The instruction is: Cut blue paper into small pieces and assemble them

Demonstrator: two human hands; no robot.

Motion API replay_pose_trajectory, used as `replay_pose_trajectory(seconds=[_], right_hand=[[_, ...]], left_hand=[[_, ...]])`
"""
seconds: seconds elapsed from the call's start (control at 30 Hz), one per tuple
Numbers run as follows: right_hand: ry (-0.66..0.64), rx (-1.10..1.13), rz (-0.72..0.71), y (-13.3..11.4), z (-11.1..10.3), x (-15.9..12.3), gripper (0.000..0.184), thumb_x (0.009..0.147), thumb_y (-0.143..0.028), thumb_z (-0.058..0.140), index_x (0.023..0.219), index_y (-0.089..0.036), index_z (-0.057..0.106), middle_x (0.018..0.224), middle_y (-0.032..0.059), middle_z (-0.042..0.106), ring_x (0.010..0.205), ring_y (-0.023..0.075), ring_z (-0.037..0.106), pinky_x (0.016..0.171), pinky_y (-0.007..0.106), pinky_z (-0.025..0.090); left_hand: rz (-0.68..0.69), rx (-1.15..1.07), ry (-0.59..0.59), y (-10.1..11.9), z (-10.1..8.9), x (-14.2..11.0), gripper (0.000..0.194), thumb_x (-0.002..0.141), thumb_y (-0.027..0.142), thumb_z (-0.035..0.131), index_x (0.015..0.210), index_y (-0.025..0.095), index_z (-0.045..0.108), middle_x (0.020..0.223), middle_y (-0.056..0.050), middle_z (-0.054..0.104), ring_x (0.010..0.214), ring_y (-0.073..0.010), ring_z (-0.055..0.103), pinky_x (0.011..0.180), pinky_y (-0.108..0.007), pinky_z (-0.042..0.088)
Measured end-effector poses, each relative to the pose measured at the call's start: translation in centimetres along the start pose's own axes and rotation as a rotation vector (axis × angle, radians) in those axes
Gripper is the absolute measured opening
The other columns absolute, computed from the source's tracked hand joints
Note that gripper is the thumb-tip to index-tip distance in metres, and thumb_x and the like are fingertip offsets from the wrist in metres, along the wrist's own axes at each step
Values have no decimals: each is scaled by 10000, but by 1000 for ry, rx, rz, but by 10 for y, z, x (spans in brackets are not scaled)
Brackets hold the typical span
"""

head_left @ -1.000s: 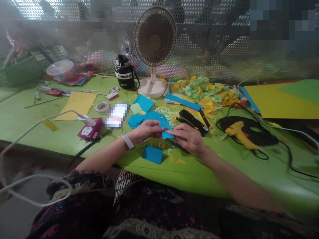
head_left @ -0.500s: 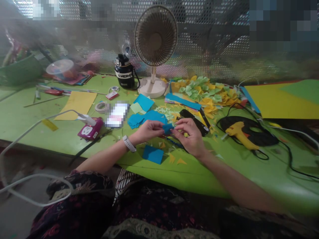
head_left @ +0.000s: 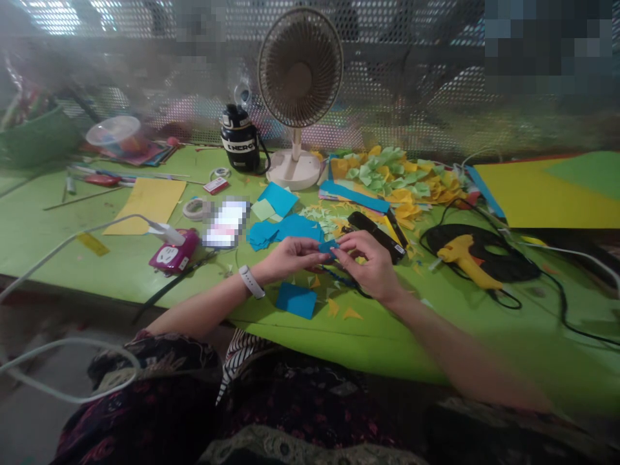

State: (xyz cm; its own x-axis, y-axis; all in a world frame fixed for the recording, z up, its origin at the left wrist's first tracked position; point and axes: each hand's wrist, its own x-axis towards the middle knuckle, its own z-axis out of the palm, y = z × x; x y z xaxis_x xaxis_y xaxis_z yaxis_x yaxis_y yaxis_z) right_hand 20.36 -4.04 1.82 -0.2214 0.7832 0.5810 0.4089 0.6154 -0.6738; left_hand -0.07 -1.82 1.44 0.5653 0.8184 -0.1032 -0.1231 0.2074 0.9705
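Between my two hands is a small piece of blue paper (head_left: 328,248), held just above the table's front part. My left hand (head_left: 294,253), with a pale watch on the wrist, pinches its left side. The fingers of my right hand (head_left: 369,261) close on its right side and partly cover it. A flat blue paper square (head_left: 296,300) lies below my hands near the table edge. Behind them rests a heap of blue paper pieces (head_left: 290,229). Something dark, partly hidden, lies under my right hand.
A black stapler-like tool (head_left: 375,234) lies behind my right hand. Farther right is a yellow glue gun (head_left: 467,258) with its cord. A fan (head_left: 293,169), black bottle (head_left: 241,142), phone (head_left: 227,223), purple power socket (head_left: 174,252) and cut-paper pile (head_left: 400,173) surround the work area.
My fingers have drawn closer together on the blue paper, which now shows flatter and smaller between them. The whole view has shifted slightly.
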Motion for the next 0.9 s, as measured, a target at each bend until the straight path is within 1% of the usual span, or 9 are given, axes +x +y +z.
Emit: replay_pose_trajectory(seconds=[0.2, 0.37, 0.5, 0.77, 0.83, 0.9], right_hand=[[10, -7, -5, 0, 1, 0, 133, 904, -257, 672, 782, -216, 642, 906, 48, 673, 792, 161, 645, 603, 284, 552], [18, -2, -7, 0, 1, 0, 131, 903, -252, 673, 780, -212, 646, 901, 45, 675, 778, 157, 646, 603, 282, 554], [15, -6, 7, -2, 1, 0, 157, 909, -294, 667, 774, -215, 649, 887, 51, 680, 777, 173, 651, 606, 303, 558], [-15, 0, 61, -5, 1, 1, 229, 910, -394, 650, 758, -224, 632, 857, 60, 684, 771, 190, 641, 613, 331, 555], [-11, 27, 103, -5, 1, 1, 236, 895, -421, 665, 776, -222, 624, 849, 53, 674, 758, 181, 634, 618, 324, 546], [-3, 67, 193, -5, -1, 1, 260, 871, -461, 686, 814, -220, 607, 828, 36, 656, 725, 167, 619, 624, 315, 534]], left_hand=[[5, 42, 9, -1, -1, 0, 408, 730, 443, 813, 962, 118, 733, 966, -97, 777, 887, -186, 735, 836, -347, 596], [7, 65, -9, -1, -1, 0, 427, 744, 462, 799, 983, 114, 736, 985, -108, 776, 908, -198, 736, 836, -349, 598], [18, 65, -15, 0, -1, 0, 424, 745, 468, 799, 978, 119, 738, 983, -103, 776, 916, -196, 735, 844, -345, 598], [22, 50, -13, -2, -3, 0, 360, 764, 426, 795, 937, 116, 734, 947, -88, 771, 884, -173, 727, 853, -340, 596], [24, 45, -16, -3, -3, 0, 357, 765, 422, 796, 936, 115, 733, 937, -82, 768, 874, -166, 724, 857, -339, 594], [23, 57, -26, -2, -3, 0, 353, 775, 423, 788, 936, 113, 732, 927, -75, 762, 862, -157, 719, 865, -339, 592]])
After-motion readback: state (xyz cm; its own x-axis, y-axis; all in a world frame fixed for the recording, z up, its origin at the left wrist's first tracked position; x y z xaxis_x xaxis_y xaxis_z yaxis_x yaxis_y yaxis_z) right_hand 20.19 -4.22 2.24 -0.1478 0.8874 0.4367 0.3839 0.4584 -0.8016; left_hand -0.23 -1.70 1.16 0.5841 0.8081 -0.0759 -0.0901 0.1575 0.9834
